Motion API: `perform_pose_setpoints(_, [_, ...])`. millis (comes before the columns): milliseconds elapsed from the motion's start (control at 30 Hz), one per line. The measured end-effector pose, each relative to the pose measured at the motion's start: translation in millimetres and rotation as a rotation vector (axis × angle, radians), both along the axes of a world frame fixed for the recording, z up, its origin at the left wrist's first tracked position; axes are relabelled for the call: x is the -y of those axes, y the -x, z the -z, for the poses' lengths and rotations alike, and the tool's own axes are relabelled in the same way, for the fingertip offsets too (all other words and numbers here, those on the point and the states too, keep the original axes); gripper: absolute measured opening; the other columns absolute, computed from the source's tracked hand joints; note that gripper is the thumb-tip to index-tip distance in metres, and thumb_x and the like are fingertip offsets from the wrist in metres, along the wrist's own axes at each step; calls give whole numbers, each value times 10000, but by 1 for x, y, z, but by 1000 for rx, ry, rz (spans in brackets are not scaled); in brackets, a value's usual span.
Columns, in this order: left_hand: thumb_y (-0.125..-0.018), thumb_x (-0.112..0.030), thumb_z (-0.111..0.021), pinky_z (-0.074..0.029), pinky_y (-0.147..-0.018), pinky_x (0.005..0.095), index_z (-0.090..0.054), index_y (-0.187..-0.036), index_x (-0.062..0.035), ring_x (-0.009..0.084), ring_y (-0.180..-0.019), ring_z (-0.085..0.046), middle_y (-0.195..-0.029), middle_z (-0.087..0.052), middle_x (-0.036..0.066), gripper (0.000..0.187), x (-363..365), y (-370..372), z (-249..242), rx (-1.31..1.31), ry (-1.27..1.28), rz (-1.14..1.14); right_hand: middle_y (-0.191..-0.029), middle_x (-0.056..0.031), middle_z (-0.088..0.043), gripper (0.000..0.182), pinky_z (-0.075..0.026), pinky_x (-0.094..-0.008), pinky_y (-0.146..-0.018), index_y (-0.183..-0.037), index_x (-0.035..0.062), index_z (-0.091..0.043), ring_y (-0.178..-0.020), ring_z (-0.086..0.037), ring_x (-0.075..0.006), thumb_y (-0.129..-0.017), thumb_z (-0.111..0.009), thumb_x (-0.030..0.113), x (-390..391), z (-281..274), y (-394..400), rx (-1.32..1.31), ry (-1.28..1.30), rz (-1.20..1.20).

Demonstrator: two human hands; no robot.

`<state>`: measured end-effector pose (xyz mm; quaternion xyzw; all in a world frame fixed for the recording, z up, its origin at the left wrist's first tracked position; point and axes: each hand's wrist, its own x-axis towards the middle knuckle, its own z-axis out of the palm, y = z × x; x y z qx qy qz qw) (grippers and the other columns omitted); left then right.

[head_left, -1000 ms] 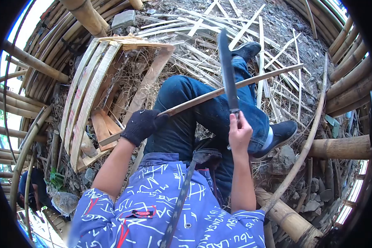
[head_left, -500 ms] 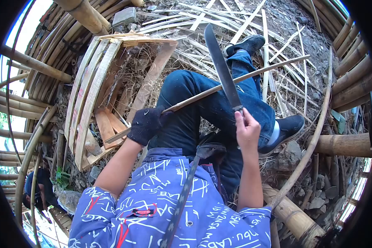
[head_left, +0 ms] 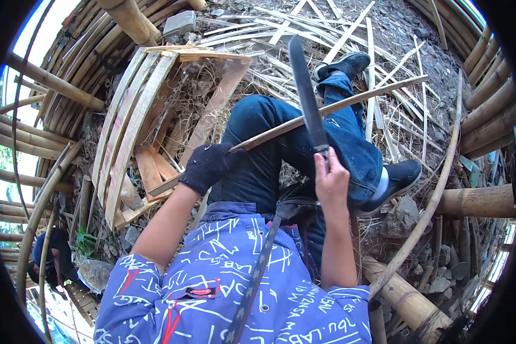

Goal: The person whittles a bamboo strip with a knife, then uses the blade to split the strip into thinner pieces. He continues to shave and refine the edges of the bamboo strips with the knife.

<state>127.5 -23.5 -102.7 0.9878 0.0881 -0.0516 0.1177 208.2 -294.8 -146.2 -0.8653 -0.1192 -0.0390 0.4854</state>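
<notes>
My left hand (head_left: 207, 167), in a dark glove, is wrapped round a long thin bamboo strip (head_left: 361, 97) that lies slantwise across my raised knee. The strip's short end sticks out below the glove, to the left. My bare right hand (head_left: 332, 175) grips the handle of a machete (head_left: 308, 92), whose long dark blade points up and slightly left. The blade crosses the strip near its middle; whether they touch I cannot tell.
A wooden crate (head_left: 123, 132) of slats lies on its side at the left. Many pale strips (head_left: 344, 34) litter the ground beyond my feet. Bamboo poles (head_left: 476, 200) stand around, with a rock (head_left: 400, 218) at the right. Another person (head_left: 54, 258) bends at the lower left.
My right hand and the machete have moved a little left and up along the strip. My left hand has shifted slightly right and up, still holding the strip.
</notes>
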Motion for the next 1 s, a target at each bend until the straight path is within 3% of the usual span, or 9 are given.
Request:
perform_pose_setpoints(33, [-925, -491, -512, -518, -672, 481, -699, -841, -41, 385, -720, -661, -746, -664, 218, 495, 2, 0, 0, 10, 13, 11, -702, -244, -625, 429, -482, -438, -548, -1140, -129, -589, -627, -644, -387, -946, -597, 254, -4, -6, 7, -7, 23, -24])
perform_pose_setpoints(167, [-922, -494, -516, -518, -670, 481, -700, -835, -42, 385, -716, -660, -738, -661, 218, 496, 4, 0, 1, 34, 14, 18, -797, -208, -656, 397, -507, -444, -656, -1174, -12, -606, -755, -657, -382, -926, -620, 297, -3, -3, 23, -26, 71, -169])
perform_pose_setpoints(400, [-913, -506, -525, -515, -670, 483, -709, -852, -53, 390, -718, -658, -750, -664, 216, 492, 6, 5, 1, 32, 4, -9, -823, -251, -657, 419, -507, -431, -617, -1159, -101, -589, -734, -660, -405, -911, -652, 232, 1, 4, 30, -16, 18, 38])
perform_pose_setpoints(533, [-914, -512, -520, -514, -672, 487, -707, -846, -45, 393, -717, -655, -742, -660, 219, 507, 12, 3, -5, 50, 21, -19, -804, -217, -650, 441, -510, -435, -630, -1216, -37, -577, -732, -655, -388, -880, -685, 229, 3, 13, 52, 36, 25, -111])
perform_pose_setpoints(800, [-919, -516, -509, -510, -674, 494, -707, -854, -37, 394, -726, -655, -744, -659, 222, 522, 14, 7, -5, 46, 15, -31, -795, -191, -646, 434, -510, -426, -607, -1202, -37, -587, -687, -647, -357, -858, -700, 202, -2, 17, 68, -26, 8, -66])
perform_pose_setpoints(900, [-921, -518, -504, -509, -676, 496, -708, -857, -39, 394, -731, -656, -751, -659, 223, 524, 14, 5, -5, 54, 18, -16, -797, -196, -648, 424, -511, -425, -609, -1194, -41, -591, -689, -649, -360, -852, -700, 185, 10, 8, 61, 56, 118, -112])
perform_pose_setpoints(1000, [-922, -520, -501, -509, -681, 495, -707, -860, -41, 394, -735, -656, -762, -660, 227, 525, 14, 3, -9, 25, 4, -34, -787, -210, -645, 403, -507, -427, -607, -1178, -53, -592, -693, -648, -373, -856, -691, 170, 16, 9, 50, 68, 33, -56])
